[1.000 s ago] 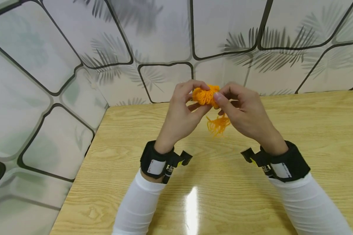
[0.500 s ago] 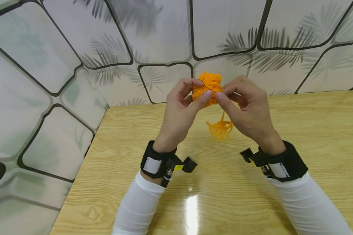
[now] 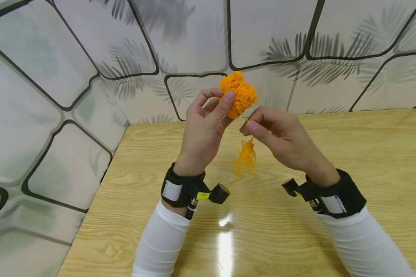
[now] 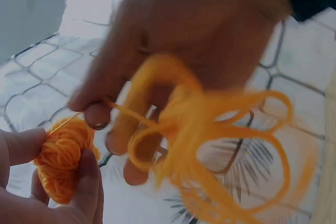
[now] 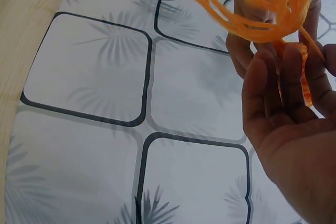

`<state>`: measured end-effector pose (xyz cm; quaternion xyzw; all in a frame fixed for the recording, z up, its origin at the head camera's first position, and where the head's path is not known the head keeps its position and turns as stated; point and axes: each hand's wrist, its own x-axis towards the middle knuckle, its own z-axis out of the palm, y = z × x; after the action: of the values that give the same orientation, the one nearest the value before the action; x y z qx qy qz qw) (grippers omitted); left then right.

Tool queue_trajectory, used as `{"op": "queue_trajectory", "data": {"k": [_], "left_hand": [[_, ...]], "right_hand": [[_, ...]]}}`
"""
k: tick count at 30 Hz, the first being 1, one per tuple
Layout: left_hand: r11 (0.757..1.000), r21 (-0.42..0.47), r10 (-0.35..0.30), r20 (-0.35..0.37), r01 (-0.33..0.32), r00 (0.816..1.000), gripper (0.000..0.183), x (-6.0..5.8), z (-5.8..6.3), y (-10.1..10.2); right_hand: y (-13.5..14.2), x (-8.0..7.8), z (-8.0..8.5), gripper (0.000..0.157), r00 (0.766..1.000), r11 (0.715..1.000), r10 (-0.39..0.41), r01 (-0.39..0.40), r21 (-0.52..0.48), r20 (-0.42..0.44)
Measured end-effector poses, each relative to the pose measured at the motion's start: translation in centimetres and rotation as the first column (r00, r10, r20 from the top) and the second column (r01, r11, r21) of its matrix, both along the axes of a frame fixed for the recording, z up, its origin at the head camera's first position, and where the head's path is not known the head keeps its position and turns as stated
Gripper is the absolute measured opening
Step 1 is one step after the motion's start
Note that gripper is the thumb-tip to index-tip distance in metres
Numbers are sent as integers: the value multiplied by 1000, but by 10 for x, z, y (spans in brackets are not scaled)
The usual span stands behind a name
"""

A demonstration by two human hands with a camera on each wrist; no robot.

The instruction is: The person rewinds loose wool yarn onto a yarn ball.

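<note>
An orange ball of yarn (image 3: 240,94) is held up by my left hand (image 3: 202,130), with the thumb across its near side and the fingers behind. Just below and to its right, my right hand (image 3: 284,138) pinches a yarn strand between thumb and forefinger. From that pinch hangs a loose, tangled bunch of yarn (image 3: 246,156), above the table. In the left wrist view the strand runs taut from the ball (image 4: 63,158) to the right hand's fingertips, and the looped bunch (image 4: 194,135) is blurred. The right wrist view shows yarn loops (image 5: 262,9) partly hiding the left hand.
A wooden table (image 3: 124,238) with a bright light reflection lies beneath both hands. Behind it and to the left stand pale panels (image 3: 194,34) with dark outlines and leaf prints. Each wrist wears a black strap with a camera (image 3: 220,193).
My left hand has tilted and carried the ball up and left, away from my right hand. The right hand has come off the ball and pinches the strand. The hanging bunch has dropped slightly.
</note>
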<state>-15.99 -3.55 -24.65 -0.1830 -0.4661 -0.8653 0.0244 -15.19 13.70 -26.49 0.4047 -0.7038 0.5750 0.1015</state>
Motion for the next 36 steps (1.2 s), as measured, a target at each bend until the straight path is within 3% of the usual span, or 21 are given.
{"op": "queue_trajectory", "data": {"k": [2, 4, 6, 9, 14, 17, 21, 22, 24, 25, 26, 28, 30, 32, 34, 36], "left_hand": [[994, 11, -112, 31, 112, 993, 25, 2, 4, -6], [974, -45, -220, 27, 221, 975, 33, 5, 7, -12], [938, -158, -313, -3, 309, 950, 38, 8, 10, -17], [868, -365, -391, -84, 337, 917, 40, 14, 13, -23], [755, -624, -402, -197, 202, 894, 35, 19, 16, -29], [650, -757, -382, -256, 61, 888, 33, 17, 14, -32], [486, -862, -293, -313, -141, 903, 31, 10, 8, -30], [458, -871, -255, -319, -176, 913, 31, 9, 6, -29], [437, -871, -175, -328, -225, 928, 30, 6, 4, -27], [436, -865, -132, -334, -248, 933, 30, 4, 2, -25], [450, -852, -87, -339, -266, 937, 31, 2, 1, -24], [498, -812, -2, -350, -303, 937, 32, -1, -2, -22], [585, -746, 75, -340, -317, 937, 35, -5, -5, -20], [707, -648, 116, -289, -284, 950, 37, -7, -7, -18], [828, -524, 109, -201, -201, 973, 38, -8, -6, -16], [916, -386, 74, -101, -108, 992, 39, -8, -5, -15]], "right_hand": [[5, -1, 0, 10, 989, 995, 97, -95, -21, 114], [11, -3, 0, 14, 967, 987, 161, -161, -20, 196], [16, -4, 1, 18, 943, 977, 214, -213, -29, 256], [21, -6, 1, 22, 922, 971, 236, -238, -31, 306], [24, -6, 3, 21, 909, 981, 166, -193, 32, 383], [26, -6, 4, 25, 912, 985, 62, -120, 121, 406], [27, -5, 6, 29, 910, 988, -39, -27, 155, 414], [27, -4, 6, 29, 911, 988, -52, -12, 152, 409], [26, -2, 8, 27, 919, 989, -68, 12, 145, 388], [26, 0, 8, 26, 926, 989, -78, 25, 147, 369], [25, 1, 9, 24, 933, 988, -86, 34, 152, 349], [22, 4, 10, 20, 953, 988, -68, 24, 151, 294], [17, 5, 9, 18, 967, 989, -38, 0, 148, 254], [12, 6, 7, 17, 973, 989, 6, -40, 145, 229], [8, 4, 4, 17, 975, 984, 45, -81, 156, 220], [5, 2, 1, 18, 972, 978, 75, -115, 172, 224]]}}
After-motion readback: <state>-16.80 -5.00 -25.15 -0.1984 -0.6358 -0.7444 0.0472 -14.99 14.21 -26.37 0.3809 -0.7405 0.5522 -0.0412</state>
